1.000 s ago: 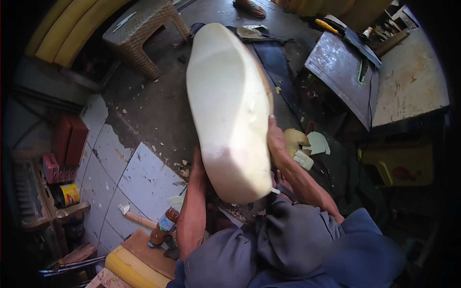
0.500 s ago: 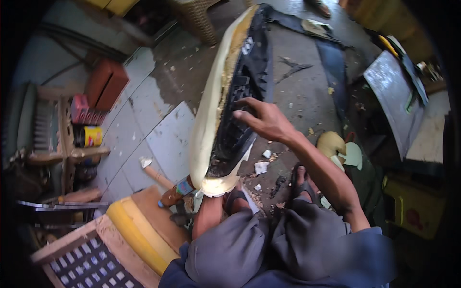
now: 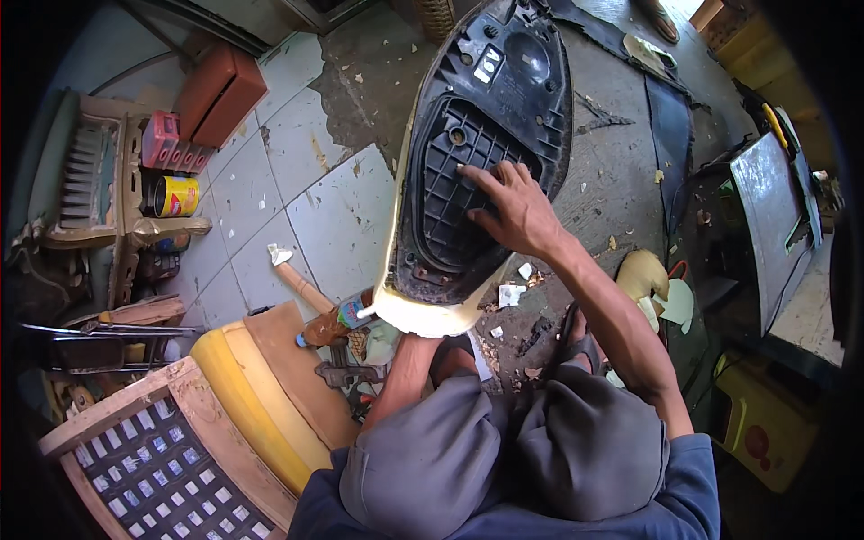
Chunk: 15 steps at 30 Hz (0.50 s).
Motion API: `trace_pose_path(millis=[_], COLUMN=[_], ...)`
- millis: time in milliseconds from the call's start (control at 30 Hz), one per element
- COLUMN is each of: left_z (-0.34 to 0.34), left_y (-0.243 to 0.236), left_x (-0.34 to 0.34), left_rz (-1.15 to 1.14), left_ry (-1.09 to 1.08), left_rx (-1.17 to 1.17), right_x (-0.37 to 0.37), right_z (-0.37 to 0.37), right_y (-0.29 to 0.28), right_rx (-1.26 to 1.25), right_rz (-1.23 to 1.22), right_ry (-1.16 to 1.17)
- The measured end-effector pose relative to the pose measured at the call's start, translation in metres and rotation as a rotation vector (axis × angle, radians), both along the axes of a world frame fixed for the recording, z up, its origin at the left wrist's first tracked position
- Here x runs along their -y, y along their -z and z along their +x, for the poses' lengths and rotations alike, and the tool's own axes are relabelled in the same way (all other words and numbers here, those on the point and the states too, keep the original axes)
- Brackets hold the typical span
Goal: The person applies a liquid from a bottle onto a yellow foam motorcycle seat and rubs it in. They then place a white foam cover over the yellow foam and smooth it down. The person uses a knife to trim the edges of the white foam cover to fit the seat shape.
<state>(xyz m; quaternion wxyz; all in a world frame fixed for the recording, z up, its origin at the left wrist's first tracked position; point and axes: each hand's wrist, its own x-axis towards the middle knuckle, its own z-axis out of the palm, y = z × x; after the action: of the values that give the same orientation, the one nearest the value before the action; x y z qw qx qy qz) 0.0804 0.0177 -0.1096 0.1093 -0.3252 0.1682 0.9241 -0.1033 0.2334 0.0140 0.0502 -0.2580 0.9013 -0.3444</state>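
A motorcycle seat (image 3: 531, 63) is held up lengthwise in front of my knees, its black plastic underside facing me. A ribbed, grid-like panel (image 3: 445, 220) fills the base's lower middle. Cream foam (image 3: 427, 317) shows along the left side and the near end. On the ribs rests my right hand (image 3: 517, 209), open, index finger stretched out and thumb apart, gripping nothing. My left forearm (image 3: 405, 382) goes up beneath the near end of the seat; that hand is hidden behind it, so its fingers do not show.
Left of my knees lie a plastic bottle (image 3: 335, 324), a wooden-handled mallet (image 3: 301, 286), yellow foam (image 3: 247, 396) and a wood frame with webbing (image 3: 171, 468). A yellow can (image 3: 176, 196) and red box (image 3: 216, 94) stand farther left. Foam scraps (image 3: 641, 274) and a leaning sheet (image 3: 769, 211) are right.
The seat has turned from nearly edge-on so its black underside now faces me. My right hand has stayed on the ribs and moved slightly right with it.
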Motion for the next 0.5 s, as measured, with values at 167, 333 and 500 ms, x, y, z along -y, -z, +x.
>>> trace_pose_path(millis=[167,333,500], left_z=[-0.011,-0.021,-0.047], left_y=[-0.064,-0.074,-0.082], left_x=[0.016,0.052,0.089], left_rz=[-0.279,-0.787,-1.176], left_ry=[-0.190,-0.117,0.066], left_rx=[-0.149,-0.083,-0.009], right_x=[0.009,0.023,0.034], right_z=[0.003,-0.004,-0.001], right_y=[0.019,0.033,0.025], right_rx=[-0.070,-0.134,-0.120], right_rz=[0.109,0.097,0.050], right_ry=[-0.039,-0.116,-0.175])
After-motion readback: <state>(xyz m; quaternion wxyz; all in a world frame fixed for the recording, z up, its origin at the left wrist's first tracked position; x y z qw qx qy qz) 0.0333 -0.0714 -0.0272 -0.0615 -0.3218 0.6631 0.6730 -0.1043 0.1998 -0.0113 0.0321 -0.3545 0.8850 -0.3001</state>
